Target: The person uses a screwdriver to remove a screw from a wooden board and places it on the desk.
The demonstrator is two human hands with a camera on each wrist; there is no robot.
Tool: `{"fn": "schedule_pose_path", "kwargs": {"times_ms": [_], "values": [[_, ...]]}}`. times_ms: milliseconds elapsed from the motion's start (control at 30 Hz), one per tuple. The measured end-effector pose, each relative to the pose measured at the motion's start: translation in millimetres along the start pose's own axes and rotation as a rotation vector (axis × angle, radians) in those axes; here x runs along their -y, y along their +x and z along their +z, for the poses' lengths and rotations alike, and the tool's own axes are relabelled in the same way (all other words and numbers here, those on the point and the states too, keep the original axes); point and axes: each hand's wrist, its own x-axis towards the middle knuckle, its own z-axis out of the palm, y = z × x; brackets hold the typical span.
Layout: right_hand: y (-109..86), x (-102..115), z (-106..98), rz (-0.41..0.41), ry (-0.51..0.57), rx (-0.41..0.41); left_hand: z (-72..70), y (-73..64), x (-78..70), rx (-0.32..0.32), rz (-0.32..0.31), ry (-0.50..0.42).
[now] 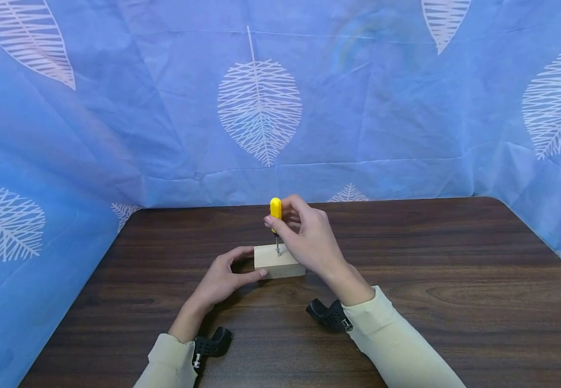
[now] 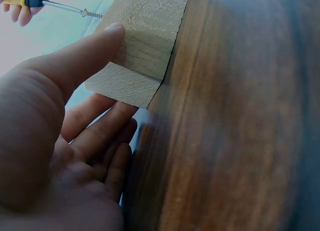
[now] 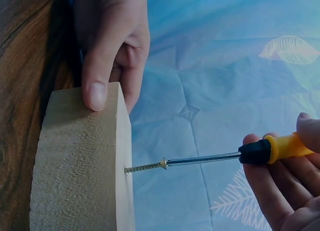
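Note:
A pale wooden block [image 1: 280, 268] lies on the table. My left hand [image 1: 223, 278] grips its left end, with the thumb on the near side and the fingers behind. A screw [image 3: 146, 167] stands in the block's top face, most of its thread showing above the wood. My right hand [image 1: 312, 235] holds a yellow-handled screwdriver [image 1: 276, 207] upright, thumb and fingers around the handle. In the right wrist view the screwdriver's shaft [image 3: 205, 158] meets the screw head, in line with the screw. The left wrist view shows the left thumb [image 2: 112, 38] pressed against the block's side.
The dark wood-grain table [image 1: 430, 291] extends to both sides of the block. Behind and beside it hangs a blue cloth [image 1: 358, 108] with white leaf prints. Black wrist mounts [image 1: 212, 343] sit at both cuffs, close over the tabletop.

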Motion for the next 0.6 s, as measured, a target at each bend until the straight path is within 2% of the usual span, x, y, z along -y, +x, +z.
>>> {"fn": "schedule_pose_path", "kwargs": {"times_ms": [233, 367, 600], "values": [[0.3, 0.6, -0.1, 0.01, 0.023, 0.028, 0.0, -1.3, 0.2, -0.006, -0.014, 0.004], [1.2, -0.2, -0.3, 0.014, 0.021, 0.0, 0.1, -1.6, 1.2, -0.005, -0.013, 0.002], [2.0, -3.7, -1.7, -0.03, -0.008, -0.024, 0.0, 0.2, 1.8, 0.006, 0.009, 0.003]]}}
